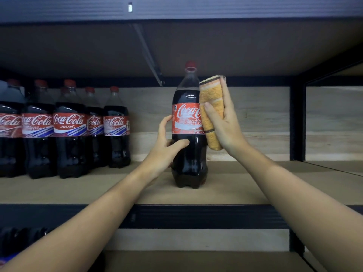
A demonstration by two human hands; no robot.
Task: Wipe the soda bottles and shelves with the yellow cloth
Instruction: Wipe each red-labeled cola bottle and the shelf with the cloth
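The left hand [169,142] covers the lower left side of the upright dark plastic soda bottle with the red label [189,122]; its fingers pass behind the bottle, out of sight. The folded yellow terry cloth [211,107] hides the label's right end. The right hand [225,122] hides the cloth's right side. In the row of red-capped soda bottles at the shelf's left end [64,126], the leftmost is cut off by the frame edge. Dark objects on the lower shelf [21,238] are too dim to identify.

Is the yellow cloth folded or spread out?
Folded: the yellow cloth is a compact pad in the right hand, against the bottle.
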